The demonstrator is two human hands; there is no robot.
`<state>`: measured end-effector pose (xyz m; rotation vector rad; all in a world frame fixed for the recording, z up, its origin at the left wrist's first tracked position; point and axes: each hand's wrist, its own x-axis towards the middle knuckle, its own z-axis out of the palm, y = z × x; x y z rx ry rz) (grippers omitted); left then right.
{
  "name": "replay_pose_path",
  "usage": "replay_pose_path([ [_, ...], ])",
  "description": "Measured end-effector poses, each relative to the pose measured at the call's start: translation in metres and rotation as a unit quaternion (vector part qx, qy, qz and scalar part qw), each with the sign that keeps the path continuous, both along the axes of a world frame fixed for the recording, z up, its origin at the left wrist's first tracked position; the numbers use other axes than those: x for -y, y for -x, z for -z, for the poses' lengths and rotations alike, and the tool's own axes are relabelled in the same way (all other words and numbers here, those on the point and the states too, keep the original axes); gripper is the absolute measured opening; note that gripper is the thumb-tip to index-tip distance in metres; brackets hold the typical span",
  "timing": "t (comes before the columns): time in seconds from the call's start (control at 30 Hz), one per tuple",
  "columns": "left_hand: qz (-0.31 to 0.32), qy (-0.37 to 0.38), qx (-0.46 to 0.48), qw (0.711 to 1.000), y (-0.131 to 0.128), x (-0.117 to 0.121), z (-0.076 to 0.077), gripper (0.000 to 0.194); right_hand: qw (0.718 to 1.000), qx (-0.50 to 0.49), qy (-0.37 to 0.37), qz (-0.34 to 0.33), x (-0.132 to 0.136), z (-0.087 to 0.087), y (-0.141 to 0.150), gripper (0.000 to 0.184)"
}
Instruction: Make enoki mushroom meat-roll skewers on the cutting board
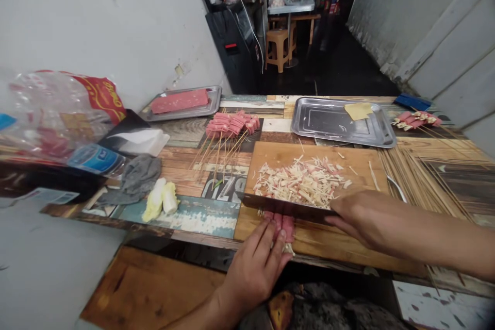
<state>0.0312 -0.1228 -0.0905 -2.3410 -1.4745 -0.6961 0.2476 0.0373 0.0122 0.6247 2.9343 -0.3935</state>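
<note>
My right hand (353,216) is closed round the handle of a wide-bladed kitchen knife (286,207). Its blade lies across the wooden cutting board (317,242), at the far ends of several pink meat rolls (284,227) with white enoki mushrooms showing at the near end. My left hand (257,258) holds these rolls down, fingers pressed together over them near the board's front edge. Behind the blade spreads a heap of chopped enoki and meat bits (301,180). The knife's edge and part of the rolls are hidden.
Skewered meat rolls (232,124) lie behind the board, with more skewered rolls (415,119) far right. Loose bamboo skewers (421,180) fill the right side. Metal trays (305,136) stand at the back. Cabbage pieces (161,198), a grey cloth (141,175) and plastic packaging (46,98) lie left.
</note>
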Motion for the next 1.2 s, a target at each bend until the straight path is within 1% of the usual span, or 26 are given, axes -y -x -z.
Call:
replay_pose_path([
  [0.1,0.003,-0.008,-0.016,1.0,0.001,-0.001,-0.005,0.027,0.999,0.01,-0.04,0.027,0.005,0.007,0.018,0.032],
  [0.17,0.003,-0.016,-0.018,1.0,0.002,-0.001,-0.011,0.026,0.996,-0.017,-0.053,0.063,0.006,0.009,0.02,0.033],
  [0.27,0.0,-0.023,-0.022,0.999,-0.003,-0.003,-0.019,0.03,0.987,-0.092,-0.06,0.119,0.006,0.005,0.005,0.035],
  [0.37,0.024,-0.003,-0.045,0.999,-0.016,-0.009,-0.024,0.038,0.975,-0.15,-0.071,0.149,0.006,-0.003,-0.018,0.037],
  [0.43,0.024,0.038,-0.067,0.997,-0.026,-0.015,-0.029,0.042,0.967,-0.172,-0.087,0.165,0.008,-0.008,-0.032,0.04],
  [0.53,-0.002,0.151,-0.082,0.985,-0.035,-0.027,-0.042,0.049,0.957,-0.193,-0.099,0.191,0.013,-0.01,-0.052,0.044],
  [0.6,0.006,0.22,-0.075,0.973,-0.036,-0.035,-0.053,0.05,0.953,-0.201,-0.09,0.209,0.018,-0.007,-0.065,0.046],
  [0.67,0.018,0.264,-0.065,0.962,-0.036,-0.043,-0.061,0.043,0.948,-0.202,-0.074,0.233,0.023,-0.003,-0.079,0.047],
  [0.77,0.014,0.303,-0.056,0.951,-0.033,-0.055,-0.067,0.022,0.94,-0.196,-0.06,0.272,0.03,0.001,-0.096,0.046],
  [0.83,0.018,0.317,-0.044,0.947,-0.03,-0.061,-0.07,0.008,0.931,-0.204,-0.058,0.296,0.034,-0.001,-0.104,0.048],
  [0.87,0.022,0.322,-0.033,0.946,-0.027,-0.064,-0.073,0.004,0.927,-0.211,-0.054,0.304,0.036,-0.003,-0.106,0.05],
  [0.9,0.027,0.323,-0.02,0.946,-0.024,-0.066,-0.077,0.006,0.923,-0.218,-0.049,0.313,0.037,-0.006,-0.109,0.052],
  [0.97,0.037,0.306,0.007,0.951,-0.017,-0.068,-0.088,0.008,0.912,-0.226,-0.037,0.339,0.037,-0.011,-0.116,0.056],
  [1.0,0.038,0.28,0.01,0.959,-0.014,-0.068,-0.094,0.009,0.906,-0.226,-0.038,0.356,0.037,-0.013,-0.12,0.057],
  [1.07,0.03,0.192,-0.027,0.981,-0.011,-0.065,-0.102,0.012,0.891,-0.218,-0.061,0.393,0.035,-0.015,-0.13,0.057],
  [1.13,0.017,0.086,-0.108,0.99,-0.014,-0.06,-0.101,0.015,0.88,-0.204,-0.098,0.417,0.033,-0.014,-0.14,0.055],
  [1.2,0.001,0.005,-0.18,0.984,-0.022,-0.054,-0.09,0.015,0.875,-0.195,-0.124,0.426,0.031,-0.013,-0.147,0.054],
])
